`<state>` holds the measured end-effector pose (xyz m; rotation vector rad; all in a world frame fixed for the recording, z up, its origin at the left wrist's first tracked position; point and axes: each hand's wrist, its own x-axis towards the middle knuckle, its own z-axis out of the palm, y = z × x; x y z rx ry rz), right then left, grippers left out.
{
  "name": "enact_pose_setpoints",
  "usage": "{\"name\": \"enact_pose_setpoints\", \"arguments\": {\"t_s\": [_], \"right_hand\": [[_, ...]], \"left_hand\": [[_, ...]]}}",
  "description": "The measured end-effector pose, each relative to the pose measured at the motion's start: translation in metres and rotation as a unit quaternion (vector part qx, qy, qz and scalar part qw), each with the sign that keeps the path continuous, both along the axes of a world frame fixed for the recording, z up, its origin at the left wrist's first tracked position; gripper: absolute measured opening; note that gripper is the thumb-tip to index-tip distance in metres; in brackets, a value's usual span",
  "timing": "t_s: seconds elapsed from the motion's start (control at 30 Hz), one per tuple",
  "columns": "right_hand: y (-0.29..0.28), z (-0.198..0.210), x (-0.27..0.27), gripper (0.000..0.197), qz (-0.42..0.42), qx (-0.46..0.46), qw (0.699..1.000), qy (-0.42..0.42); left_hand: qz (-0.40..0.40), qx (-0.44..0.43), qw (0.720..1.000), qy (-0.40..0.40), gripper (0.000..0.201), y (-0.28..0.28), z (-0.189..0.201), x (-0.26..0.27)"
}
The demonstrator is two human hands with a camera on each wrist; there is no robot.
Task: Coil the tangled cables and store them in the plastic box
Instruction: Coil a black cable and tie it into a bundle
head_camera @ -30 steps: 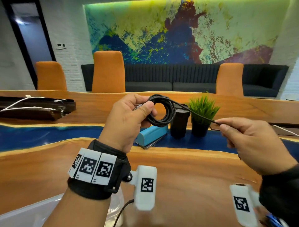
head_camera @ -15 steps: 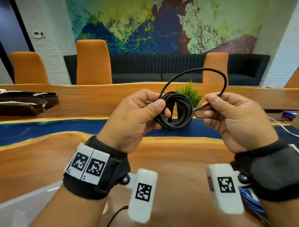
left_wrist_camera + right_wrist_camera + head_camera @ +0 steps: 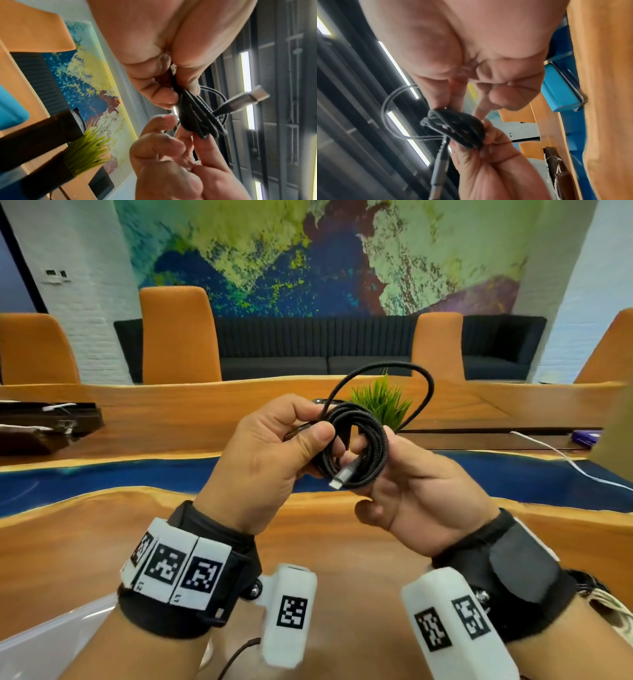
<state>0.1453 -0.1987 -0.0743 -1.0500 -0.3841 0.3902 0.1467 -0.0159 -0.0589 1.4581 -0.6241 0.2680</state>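
A black braided cable (image 3: 368,436), wound into a small coil, is held up in front of me above the wooden table (image 3: 102,542). My left hand (image 3: 318,436) pinches the coil's left side between thumb and fingers. My right hand (image 3: 373,460) is against the coil's right side, fingers curled behind it and one fingertip showing through the hole. A loose loop arches above the coil. The silver connector (image 3: 342,477) pokes out of the coil's middle. The left wrist view shows the coil (image 3: 197,119) and connector (image 3: 247,101). A corner of the plastic box (image 3: 41,645) shows at the bottom left.
A green potted plant (image 3: 380,402) stands right behind the coil. More cables (image 3: 609,601) lie at the bottom right by my right wrist. A white cable (image 3: 561,457) runs across the table at right. A dark tray (image 3: 44,422) with white cables sits far left.
My right hand came in from the right with the cable's free end and now lies against the coil. The connector now sticks out through the coil; a loose loop stands above.
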Motion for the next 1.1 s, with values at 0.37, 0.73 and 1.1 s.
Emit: {"name": "enact_pose_setpoints", "arguments": {"t_s": [0.37, 0.73, 1.1], "right_hand": [[0.005, -0.004, -0.004, 0.046, 0.060, 0.052, 0.997, -0.008], [-0.001, 0.010, -0.008, 0.029, -0.099, -0.183, 0.969, -0.130], [-0.105, 0.021, 0.036, 0.034, -0.455, -0.367, 0.774, -0.246]], "left_hand": [[0.026, 0.062, 0.995, -0.071, 0.016, -0.004, 0.004, -0.006], [0.128, 0.112, 0.976, -0.133, 0.011, -0.003, -0.004, 0.001], [0.193, 0.111, 0.974, -0.052, 0.016, 0.036, 0.009, 0.009]]}}
